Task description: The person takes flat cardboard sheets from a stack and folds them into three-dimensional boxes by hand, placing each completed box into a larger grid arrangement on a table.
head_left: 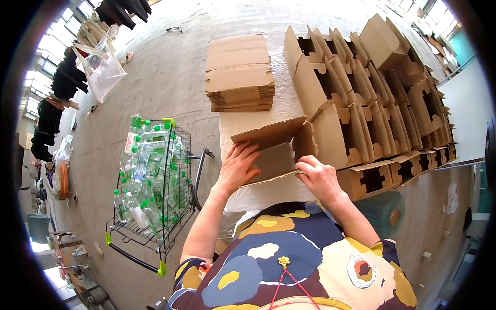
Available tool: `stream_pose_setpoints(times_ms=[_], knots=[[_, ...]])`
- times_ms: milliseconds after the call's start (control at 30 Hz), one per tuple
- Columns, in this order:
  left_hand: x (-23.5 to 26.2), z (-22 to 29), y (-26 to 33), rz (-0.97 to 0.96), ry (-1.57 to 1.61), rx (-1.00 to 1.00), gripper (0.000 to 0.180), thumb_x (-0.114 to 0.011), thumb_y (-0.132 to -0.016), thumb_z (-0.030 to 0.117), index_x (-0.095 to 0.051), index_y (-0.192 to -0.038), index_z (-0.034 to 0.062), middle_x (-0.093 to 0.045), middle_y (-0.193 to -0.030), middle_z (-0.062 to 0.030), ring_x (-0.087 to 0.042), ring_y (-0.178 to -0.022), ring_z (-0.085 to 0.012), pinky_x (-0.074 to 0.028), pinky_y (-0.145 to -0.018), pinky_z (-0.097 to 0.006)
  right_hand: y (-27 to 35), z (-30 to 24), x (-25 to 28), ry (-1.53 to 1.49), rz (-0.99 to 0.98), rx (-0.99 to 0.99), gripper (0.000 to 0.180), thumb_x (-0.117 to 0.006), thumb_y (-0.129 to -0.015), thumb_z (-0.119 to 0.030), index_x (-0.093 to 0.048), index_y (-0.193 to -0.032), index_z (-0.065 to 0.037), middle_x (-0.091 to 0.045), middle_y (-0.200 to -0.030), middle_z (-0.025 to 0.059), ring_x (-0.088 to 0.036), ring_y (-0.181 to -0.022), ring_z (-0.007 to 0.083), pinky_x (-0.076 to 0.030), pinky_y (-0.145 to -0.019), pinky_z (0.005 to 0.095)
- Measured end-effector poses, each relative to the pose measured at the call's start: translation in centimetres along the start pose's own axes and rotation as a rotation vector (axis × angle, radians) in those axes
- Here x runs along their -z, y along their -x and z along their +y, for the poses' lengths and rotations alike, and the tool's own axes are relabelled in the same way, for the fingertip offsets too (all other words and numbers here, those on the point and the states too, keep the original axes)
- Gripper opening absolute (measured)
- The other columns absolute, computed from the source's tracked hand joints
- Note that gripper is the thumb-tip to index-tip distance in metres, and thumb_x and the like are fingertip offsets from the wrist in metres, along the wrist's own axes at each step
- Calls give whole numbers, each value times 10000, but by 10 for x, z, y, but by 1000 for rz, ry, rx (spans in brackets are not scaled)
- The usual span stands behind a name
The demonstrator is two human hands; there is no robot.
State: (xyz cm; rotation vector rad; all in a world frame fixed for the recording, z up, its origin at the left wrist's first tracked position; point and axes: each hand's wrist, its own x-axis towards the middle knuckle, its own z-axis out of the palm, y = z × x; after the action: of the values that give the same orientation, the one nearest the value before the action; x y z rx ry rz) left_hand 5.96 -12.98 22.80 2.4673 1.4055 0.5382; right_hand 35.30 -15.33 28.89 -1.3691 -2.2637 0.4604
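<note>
A partly folded brown cardboard box [279, 161] lies in front of me on the table, its inside facing up and its far wall raised. My left hand [238, 164] is wrapped round the box's left end, fingers on the outside and the thumb reaching toward the inside. At the near right corner, my right hand [319, 178] pinches the cardboard edge between thumb and fingers. The box's right end panel stands up just beyond that hand. A stack of flat cardboard blanks [240, 72] sits farther back on the same table.
Rows of folded cardboard boxes [361, 103] are piled close on the right, some jutting over the near edge. The table [240, 126] has a whitish cover. On the floor to the left stands a wire cart [173, 181] full of green-capped plastic bottles [142, 175].
</note>
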Motion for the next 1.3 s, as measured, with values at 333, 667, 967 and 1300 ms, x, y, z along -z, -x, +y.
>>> stream_pose_setpoints(times_ms=[333, 667, 967, 1300], knots=[[-2, -1, 2, 6, 19, 13, 540, -769, -827, 353, -655, -1296, 111, -578, -1443, -53, -422, -1434, -304, -273, -1229, -470, -40, 48, 6, -199, 280, -206, 577, -725, -945, -252, -530, -1419, 12, -554, -1432, 196, -506, -1348, 367, -457, -1086, 420], [-3, -1, 1, 34, 22, 23, 492, -781, -822, 324, -672, -1254, 115, -584, -1428, -38, -428, -1424, -288, -287, -1222, -462, -36, 82, -34, -837, -19, -335, 709, -534, -933, -34, -320, -1607, -77, -316, -1669, 106, -279, -1542, 235, -278, -1219, 395], [-5, -2, -1, 42, 38, 37, 449, -779, -815, 290, -687, -1219, 116, -598, -1403, -33, -436, -1414, -288, -292, -1216, -466, -44, 72, -14, -748, -53, -241, 847, -450, -802, 105, -262, -1617, -22, -312, -1662, 122, -301, -1532, 232, -310, -1184, 317], [-4, -2, -3, 31, 33, 66, 496, -778, -809, 275, -666, -1266, 118, -589, -1415, -31, -434, -1414, -282, -283, -1220, -470, -56, 62, -15, -813, -34, -325, 871, -412, -773, 123, -288, -1613, -74, -368, -1623, 110, -386, -1471, 258, -334, -1186, 354]])
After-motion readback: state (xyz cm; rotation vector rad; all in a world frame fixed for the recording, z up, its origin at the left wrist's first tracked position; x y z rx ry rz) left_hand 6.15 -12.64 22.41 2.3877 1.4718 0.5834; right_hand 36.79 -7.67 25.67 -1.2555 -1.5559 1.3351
